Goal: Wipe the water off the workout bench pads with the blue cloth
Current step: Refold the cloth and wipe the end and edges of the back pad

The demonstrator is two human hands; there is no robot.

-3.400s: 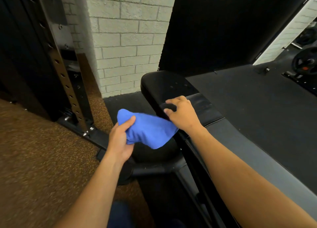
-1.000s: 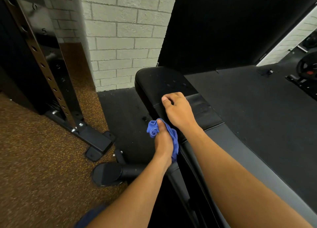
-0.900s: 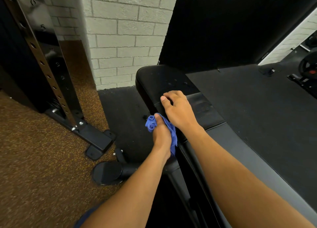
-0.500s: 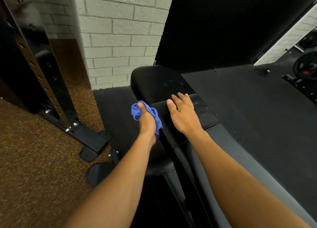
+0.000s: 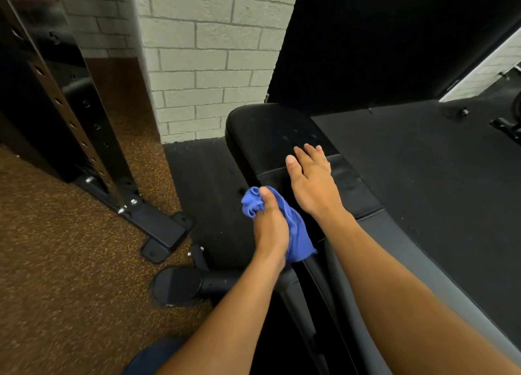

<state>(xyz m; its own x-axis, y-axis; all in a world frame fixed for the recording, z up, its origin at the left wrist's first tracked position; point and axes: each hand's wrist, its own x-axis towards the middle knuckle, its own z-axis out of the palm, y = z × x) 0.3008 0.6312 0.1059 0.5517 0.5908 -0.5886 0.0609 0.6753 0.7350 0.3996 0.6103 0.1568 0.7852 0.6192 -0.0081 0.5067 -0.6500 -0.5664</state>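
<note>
White painted brick wall (image 5: 208,56) at back. Black rack upright (image 5: 70,104) with numbered holes stands left, bolted to flat black foot (image 5: 158,228). Brown speckled floor (image 5: 56,276) left; black rubber floor mat (image 5: 439,163) right. Black round roller pad (image 5: 177,286) low, centre.

left hand (image 5: 269,228) fingers: hidden | blue cloth (image 5: 297,233): partly covered | water: perhaps too faint

the black rack upright (image 5: 70,98) bears hole numbers; a "5" is legible.

Rack foot (image 5: 158,228) stands near bench pad (image 5: 270,132).
</note>
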